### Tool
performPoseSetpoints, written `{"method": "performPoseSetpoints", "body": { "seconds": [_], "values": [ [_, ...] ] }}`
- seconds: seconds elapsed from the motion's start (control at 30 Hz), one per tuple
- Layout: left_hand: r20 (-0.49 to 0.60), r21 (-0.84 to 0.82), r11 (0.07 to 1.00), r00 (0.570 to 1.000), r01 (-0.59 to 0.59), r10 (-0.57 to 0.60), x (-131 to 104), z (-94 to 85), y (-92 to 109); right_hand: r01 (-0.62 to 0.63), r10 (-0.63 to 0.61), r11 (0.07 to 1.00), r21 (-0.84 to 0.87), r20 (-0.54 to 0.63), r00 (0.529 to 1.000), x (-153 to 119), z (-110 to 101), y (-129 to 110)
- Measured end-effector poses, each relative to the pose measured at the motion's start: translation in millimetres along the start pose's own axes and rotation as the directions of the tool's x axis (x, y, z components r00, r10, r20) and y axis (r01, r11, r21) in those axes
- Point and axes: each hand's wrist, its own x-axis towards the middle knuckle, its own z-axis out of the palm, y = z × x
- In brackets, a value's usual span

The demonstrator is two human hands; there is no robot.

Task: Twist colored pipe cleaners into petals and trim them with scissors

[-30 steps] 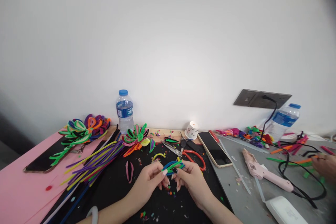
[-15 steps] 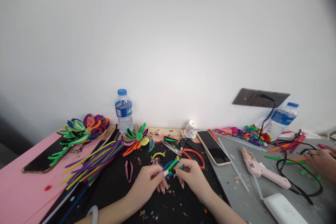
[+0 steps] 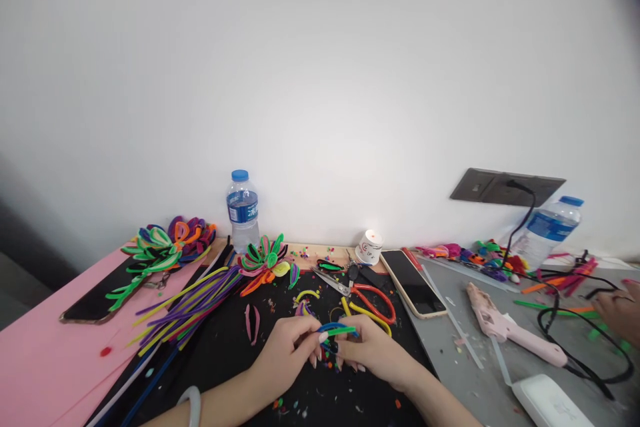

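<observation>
Between my two hands are blue and green pipe cleaners (image 3: 341, 331), bent and partly covered by the fingers. My left hand (image 3: 293, 347) pinches their left end between thumb and fingers. On the right end, my right hand (image 3: 373, 347) has its fingers closed. Just beyond the right hand lies a yellow pipe cleaner (image 3: 371, 315), close to the red-handled scissors (image 3: 373, 299). A pink petal-shaped loop (image 3: 253, 325) rests on the black mat (image 3: 220, 360) left of my left hand. A multicoloured pipe-cleaner flower (image 3: 266, 263) stands farther back.
Loose pipe cleaners (image 3: 187, 307) lie at left, beside a phone (image 3: 95, 293) under more flowers. A water bottle (image 3: 243, 213), paper cup (image 3: 370, 247) and second phone (image 3: 414, 283) line the back. At right are a glue gun (image 3: 515, 327), its cable, and another person's hand (image 3: 620, 310).
A yellow pipe cleaner now shows beyond my right hand, by the scissors. The held pieces have turned flatter, with the green end pointing right. The whole view has shifted slightly.
</observation>
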Motion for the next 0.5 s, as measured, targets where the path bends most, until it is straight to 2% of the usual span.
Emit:
{"method": "performPoseSetpoints", "body": {
  "seconds": [0.13, 0.27, 0.37, 0.5],
  "values": [
    [0.043, 0.017, 0.999, 0.998, -0.047, 0.047, -2.1, -0.1, -1.1, -0.094, 0.067, 0.982, 0.163, 0.162, 0.985, -3.4, -1.4, -1.4],
    [0.053, 0.007, 0.998, 0.997, -0.06, 0.059, -2.7, -0.6, -1.6, -0.189, 0.118, 0.948, 0.257, 0.268, 0.956, -5.7, 0.8, -1.2],
    [0.062, -0.02, 0.999, 0.998, -0.026, 0.027, -3.3, 0.1, -1.1, -0.201, 0.108, 0.919, 0.34, 0.273, 0.956, -5.3, 1.3, 0.1],
    [0.087, -0.078, 0.996, 0.995, 0.05, -0.043, -3.4, 1.9, -0.2, -0.119, 0.013, 0.893, 0.433, 0.24, 0.971, -3.0, 0.9, 1.4]
  ]
}}
